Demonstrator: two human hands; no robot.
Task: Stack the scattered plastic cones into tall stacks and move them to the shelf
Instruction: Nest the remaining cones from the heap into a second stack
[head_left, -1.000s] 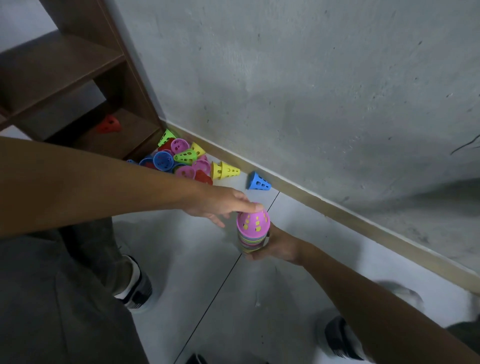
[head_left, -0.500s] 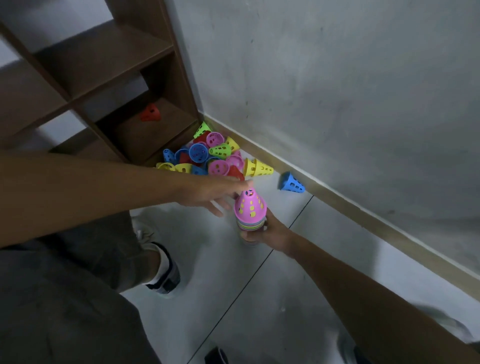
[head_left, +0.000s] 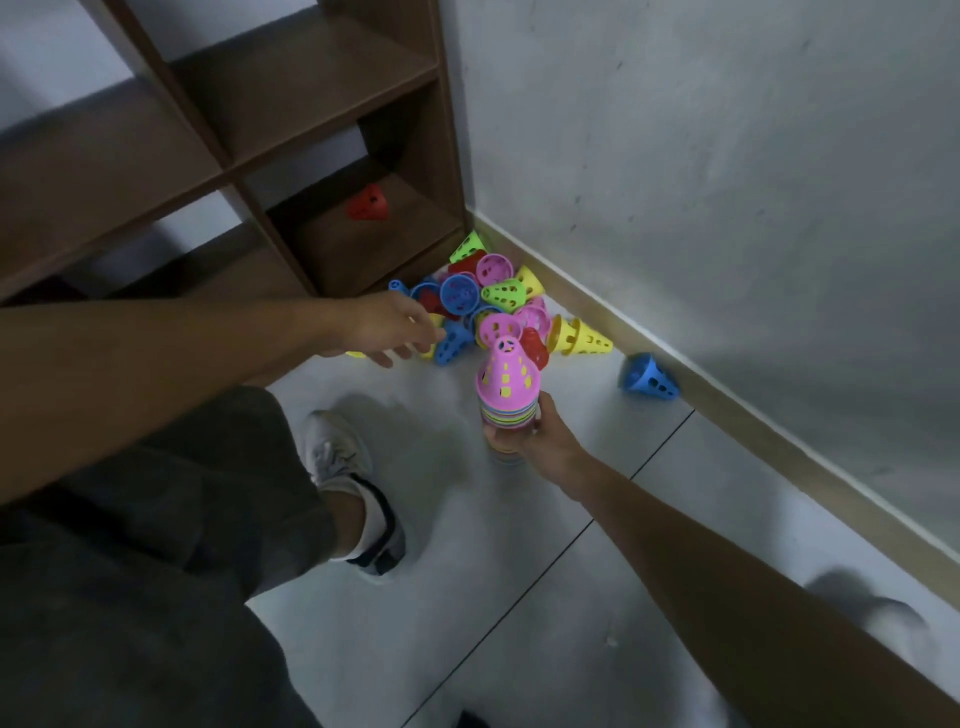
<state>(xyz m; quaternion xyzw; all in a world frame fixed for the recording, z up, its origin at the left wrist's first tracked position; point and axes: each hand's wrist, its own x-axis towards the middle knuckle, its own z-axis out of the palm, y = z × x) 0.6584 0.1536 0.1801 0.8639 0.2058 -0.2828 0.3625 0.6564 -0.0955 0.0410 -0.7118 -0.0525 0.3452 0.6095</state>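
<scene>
A stack of coloured cones (head_left: 506, 387) with a pink cone on top stands upright on the floor, and my right hand (head_left: 540, 441) grips its lower part. Beyond it lies a pile of loose cones (head_left: 488, 301) in pink, blue, green, yellow and red, in the corner by the shelf. My left hand (head_left: 387, 327) hovers at the pile's left edge, fingers relaxed and empty. A yellow cone (head_left: 579, 338) and a blue cone (head_left: 647, 379) lie on their sides along the baseboard. A single red cone (head_left: 368, 203) sits in the shelf's bottom compartment.
The brown wooden shelf (head_left: 311, 83) stands at the upper left against the grey wall (head_left: 727, 182). My left leg and white shoe (head_left: 358, 488) stand on the tiled floor left of the stack. A blurred shoe (head_left: 872, 618) shows at the lower right.
My left hand has let go of the stack's top and moved left and away toward the loose pile. The view has shifted, bringing the shelf closer. My right hand keeps holding the stack.
</scene>
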